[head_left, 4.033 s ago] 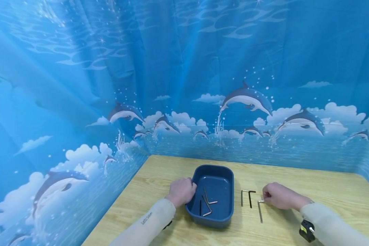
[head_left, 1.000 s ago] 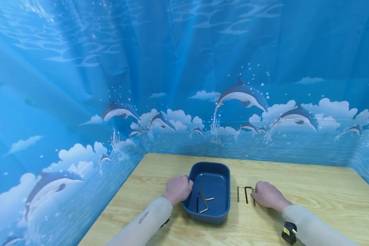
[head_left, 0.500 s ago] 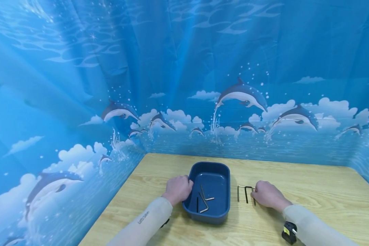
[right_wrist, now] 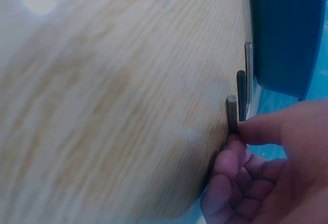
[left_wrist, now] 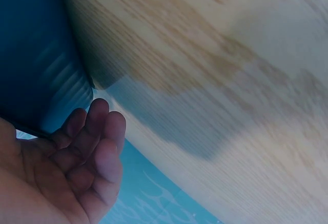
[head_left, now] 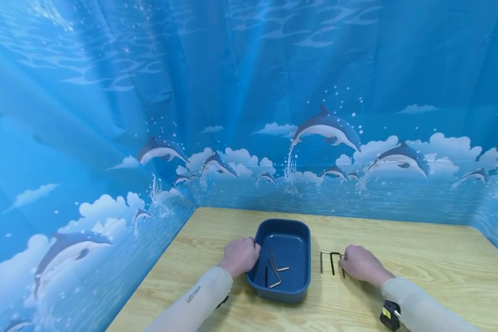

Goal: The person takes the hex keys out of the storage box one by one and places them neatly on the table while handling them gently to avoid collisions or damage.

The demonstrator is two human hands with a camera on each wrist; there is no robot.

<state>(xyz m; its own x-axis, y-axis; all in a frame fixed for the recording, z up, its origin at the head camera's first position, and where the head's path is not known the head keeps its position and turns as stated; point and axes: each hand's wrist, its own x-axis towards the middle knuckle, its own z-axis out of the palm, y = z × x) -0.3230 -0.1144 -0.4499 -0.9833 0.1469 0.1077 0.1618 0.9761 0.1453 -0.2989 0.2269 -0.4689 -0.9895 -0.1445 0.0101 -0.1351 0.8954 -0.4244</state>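
My left hand (head_left: pixel 240 256) grips the left rim of a dark blue plastic bin (head_left: pixel 306 258); its fingers (left_wrist: pixel 97 116) curl against the outer wall in the left wrist view. Inside the bin lie two silver hex keys, one (head_left: pixel 277 276) bent toward the front, and a straight-looking black piece (head_left: pixel 266 276). Right of the bin, a silver hex key (head_left: pixel 321 263) and a black hex key (head_left: pixel 332 265) lie side by side. My right hand (head_left: pixel 360 263) pinches a third hex key (right_wrist: pixel 232 108) by thumb and fingertips, beside the black one; its bend is partly hidden.
Everything stands on a light wood-grain table (head_left: pixel 431 258). A blue curtain (head_left: pixel 240 101) printed with dolphins and clouds hangs along the table's back and left edges. A small black device (head_left: pixel 390 315) is strapped at the right wrist.
Since four seconds ago, my right hand has moved left, bringing its hex key closer to the black one and roughly in line. Over the last second both hands stay almost still.
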